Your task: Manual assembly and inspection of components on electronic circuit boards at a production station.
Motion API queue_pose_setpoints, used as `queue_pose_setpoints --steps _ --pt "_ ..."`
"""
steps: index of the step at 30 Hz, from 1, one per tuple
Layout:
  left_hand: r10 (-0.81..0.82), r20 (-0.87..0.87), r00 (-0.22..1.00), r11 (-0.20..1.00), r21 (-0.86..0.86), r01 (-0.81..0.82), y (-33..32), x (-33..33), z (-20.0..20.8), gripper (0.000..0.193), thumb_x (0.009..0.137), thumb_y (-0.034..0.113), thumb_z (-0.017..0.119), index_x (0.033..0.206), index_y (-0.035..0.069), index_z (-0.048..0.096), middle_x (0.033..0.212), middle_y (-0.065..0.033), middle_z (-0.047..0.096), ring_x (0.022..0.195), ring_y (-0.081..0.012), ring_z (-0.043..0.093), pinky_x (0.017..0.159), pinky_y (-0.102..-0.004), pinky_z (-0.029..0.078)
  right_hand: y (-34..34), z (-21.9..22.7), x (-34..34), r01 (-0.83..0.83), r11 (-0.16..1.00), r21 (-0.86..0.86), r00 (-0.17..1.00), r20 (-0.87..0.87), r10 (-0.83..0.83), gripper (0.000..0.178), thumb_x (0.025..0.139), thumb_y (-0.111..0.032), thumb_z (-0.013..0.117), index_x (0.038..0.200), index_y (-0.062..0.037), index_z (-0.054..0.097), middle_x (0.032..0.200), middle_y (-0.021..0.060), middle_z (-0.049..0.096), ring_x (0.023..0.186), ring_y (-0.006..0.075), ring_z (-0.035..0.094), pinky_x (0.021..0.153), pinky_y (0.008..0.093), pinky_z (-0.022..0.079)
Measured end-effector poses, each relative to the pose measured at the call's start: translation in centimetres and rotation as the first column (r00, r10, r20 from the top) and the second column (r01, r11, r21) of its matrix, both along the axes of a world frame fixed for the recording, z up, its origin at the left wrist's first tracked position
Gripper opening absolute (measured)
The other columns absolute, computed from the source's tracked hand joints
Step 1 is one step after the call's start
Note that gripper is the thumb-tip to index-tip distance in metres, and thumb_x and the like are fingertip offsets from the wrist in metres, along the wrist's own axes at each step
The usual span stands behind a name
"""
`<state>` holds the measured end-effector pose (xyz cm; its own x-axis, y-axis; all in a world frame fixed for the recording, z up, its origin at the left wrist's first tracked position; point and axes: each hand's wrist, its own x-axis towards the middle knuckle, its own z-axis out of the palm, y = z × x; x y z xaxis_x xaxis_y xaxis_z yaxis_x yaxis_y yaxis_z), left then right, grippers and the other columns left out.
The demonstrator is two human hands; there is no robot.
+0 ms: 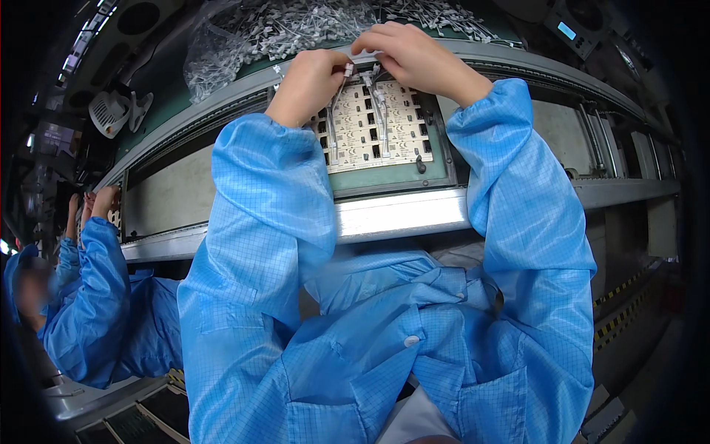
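Note:
A pale circuit board panel point(404, 127) with rows of black components lies in a dark-framed green tray point(384, 177) on the conveyor. Several white wire leads point(381, 111) with small white plugs lie across it. My left hand point(307, 83) is closed at the panel's far left corner, a lead's white plug point(348, 70) showing at its fingertips. My right hand point(418, 59) is bent over the far edge of the panel, fingers and thumb curled toward the left hand. Whatever its fingertips pinch is hidden.
A clear plastic bag point(211, 55) and a large heap of white wire leads point(296, 29) lie beyond the conveyor. A metal rail point(403, 213) runs along the near side. At left stand a white fan-like device point(111, 112) and a co-worker in blue point(96, 296), hands at the same line.

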<state>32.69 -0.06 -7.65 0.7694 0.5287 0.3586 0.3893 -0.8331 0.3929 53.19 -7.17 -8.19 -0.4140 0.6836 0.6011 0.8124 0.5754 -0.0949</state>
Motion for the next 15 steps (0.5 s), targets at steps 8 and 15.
queue_pose_setpoints --steps 8,15 --pt "0.155 -0.049 0.987 0.988 0.005 -0.155 -0.7 -0.5 1.2 0.025 0.088 0.005 0.056 0.106 0.004 0.072 0.096 -0.0181 0.072 0.087 -0.0352 0.07 0.082 -0.0399 0.055 0.4 -1.5 1.0 0.098 0.988 -0.121 0.99 0.113 -0.084 0.034 0.088 0.006 0.053 0.114 -0.0099 0.068 0.103 0.0059 0.064 0.102 0.0247 0.058 0.093 0.0384 0.046" --pt "0.235 0.046 0.971 0.971 0.032 -0.237 3.5 -5.5 4.7 0.026 0.092 0.021 0.062 0.11 0.004 0.072 0.102 -0.016 0.073 0.091 -0.0306 0.071 0.081 -0.0366 0.055 0.0 -1.3 0.4 0.124 0.99 -0.071 0.986 0.122 -0.114 0.038 0.088 0.007 0.051 0.118 -0.012 0.068 0.105 0.0034 0.063 0.105 0.0221 0.057 0.096 0.0374 0.043"
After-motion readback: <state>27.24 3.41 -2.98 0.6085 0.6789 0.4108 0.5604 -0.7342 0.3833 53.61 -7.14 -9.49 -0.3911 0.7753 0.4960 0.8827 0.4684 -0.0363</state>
